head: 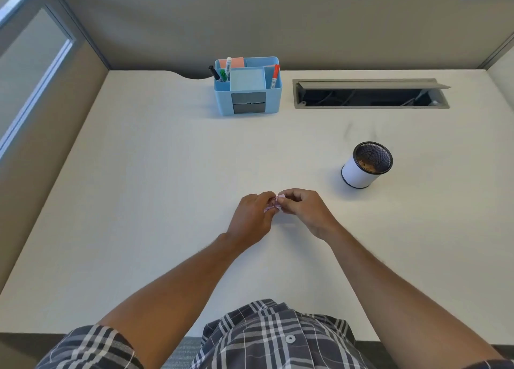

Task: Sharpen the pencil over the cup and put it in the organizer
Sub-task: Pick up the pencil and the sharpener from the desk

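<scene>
Hands meet at the middle of the white table (139, 174): the left hand (251, 218) and the right hand (304, 211) both pinch a small pink object (271, 205), each grip closed tight on it; whether it is the pencil or a sharpener cannot be told. At about two o'clock from the hands stands the mesh cup (365, 165), well apart. At twelve o'clock, by the far edge, sits the blue organizer (247, 86) with markers upright in it.
</scene>
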Demonstrator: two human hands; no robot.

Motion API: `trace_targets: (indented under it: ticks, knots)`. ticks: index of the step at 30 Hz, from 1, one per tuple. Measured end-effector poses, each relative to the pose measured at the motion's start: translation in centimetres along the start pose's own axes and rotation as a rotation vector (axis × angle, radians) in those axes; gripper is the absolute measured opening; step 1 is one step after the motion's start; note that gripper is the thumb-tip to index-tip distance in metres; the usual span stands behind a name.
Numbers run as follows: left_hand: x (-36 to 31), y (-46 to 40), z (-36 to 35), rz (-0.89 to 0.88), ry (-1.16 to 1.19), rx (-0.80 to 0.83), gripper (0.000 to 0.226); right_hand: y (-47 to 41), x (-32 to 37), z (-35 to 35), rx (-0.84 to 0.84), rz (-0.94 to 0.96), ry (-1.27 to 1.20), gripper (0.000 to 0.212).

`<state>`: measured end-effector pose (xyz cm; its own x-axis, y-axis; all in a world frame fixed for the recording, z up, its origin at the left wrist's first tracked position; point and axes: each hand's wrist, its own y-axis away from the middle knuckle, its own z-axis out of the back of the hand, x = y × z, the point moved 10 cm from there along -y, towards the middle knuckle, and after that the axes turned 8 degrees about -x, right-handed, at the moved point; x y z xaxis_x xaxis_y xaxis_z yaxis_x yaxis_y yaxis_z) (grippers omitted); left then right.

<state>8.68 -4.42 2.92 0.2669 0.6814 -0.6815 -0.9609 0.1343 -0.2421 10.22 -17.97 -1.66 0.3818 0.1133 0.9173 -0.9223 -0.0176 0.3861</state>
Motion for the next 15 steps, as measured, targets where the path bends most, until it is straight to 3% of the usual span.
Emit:
trace_targets:
  ticks: [7, 15]
  knots:
    - [2.7, 0.1, -1.4, 0.427, 0.375, 0.188, 0.015, 0.4, 0.5, 0.5, 0.043, -0.013, -0.054, 0.009]
    - [2.2, -0.1, -1.7, 0.471, 0.6, 0.261, 0.017, 0.8, 2.0, 0.6, 0.064, 0.044, 0.002, 0.007]
